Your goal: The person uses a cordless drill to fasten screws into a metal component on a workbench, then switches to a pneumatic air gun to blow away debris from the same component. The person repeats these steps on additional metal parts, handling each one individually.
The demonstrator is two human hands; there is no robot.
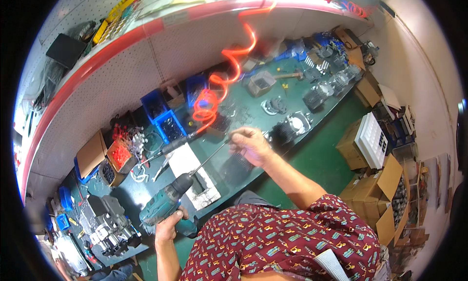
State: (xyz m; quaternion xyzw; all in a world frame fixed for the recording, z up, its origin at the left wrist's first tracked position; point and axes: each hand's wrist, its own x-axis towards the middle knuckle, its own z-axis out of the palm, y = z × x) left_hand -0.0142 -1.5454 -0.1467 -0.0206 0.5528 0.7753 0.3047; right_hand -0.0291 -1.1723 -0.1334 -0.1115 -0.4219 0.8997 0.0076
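At half past seven, a drill [162, 203] is gripped by the left hand [170, 224]; its long bit [209, 160] is pinched near the tip by the right hand [249, 145]. The motor housing [287, 129], toward three o'clock, is not yet touched.

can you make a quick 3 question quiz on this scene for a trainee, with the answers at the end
1. Multiple choice: what does the left hand hold?
a) a spanner
b) a teal-and-black power drill
c) a cardboard box

2. True or false: the right hand is on the drill's chuck.

3. Fill in the blank: the coiled hose hanging above the workbench is ____ in colour.

Key:
1. b
2. False; it is at the far end of the long bit, away from the chuck.
3. orange-red
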